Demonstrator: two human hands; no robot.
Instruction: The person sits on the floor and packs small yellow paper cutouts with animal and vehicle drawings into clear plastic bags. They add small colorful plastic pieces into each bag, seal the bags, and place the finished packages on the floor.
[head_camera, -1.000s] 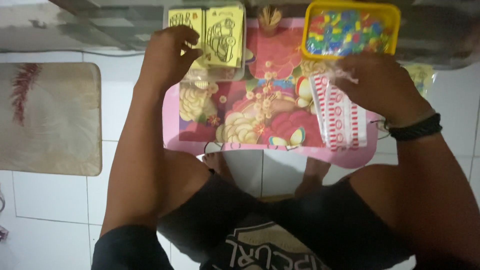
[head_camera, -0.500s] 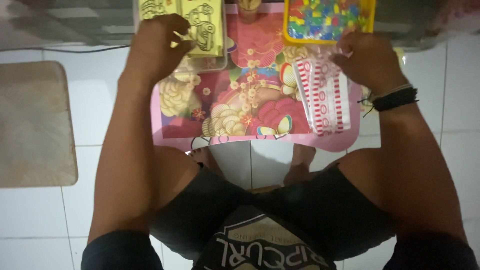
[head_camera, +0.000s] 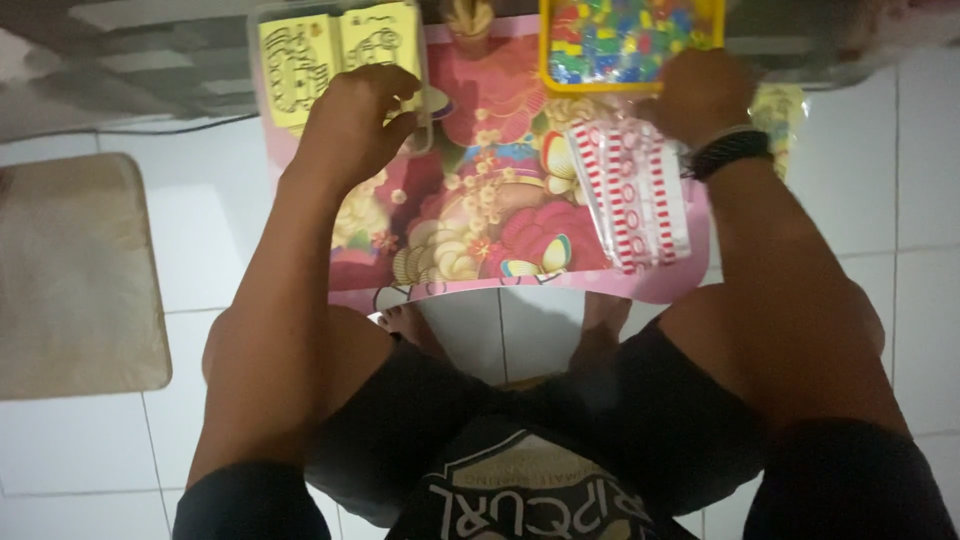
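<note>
The low pink table top with its printed flower pattern (head_camera: 480, 200) looked like glossy laminate or plastic sheet, smooth and faintly reflective. The yellow rectangular tray (head_camera: 715, 15) appeared to be hard, shiny plastic, as did the small multicoloured beads (head_camera: 620, 45) inside it. The clear bags with red and white stripes (head_camera: 630, 195) looked like thin, crinkled plastic film. The yellow printed cards (head_camera: 335, 55) seemed matt paper inside a clear plastic case. The white floor tiles (head_camera: 880, 170) were smooth and glazed, the beige mat (head_camera: 70, 280) a dull woven cloth.
</note>
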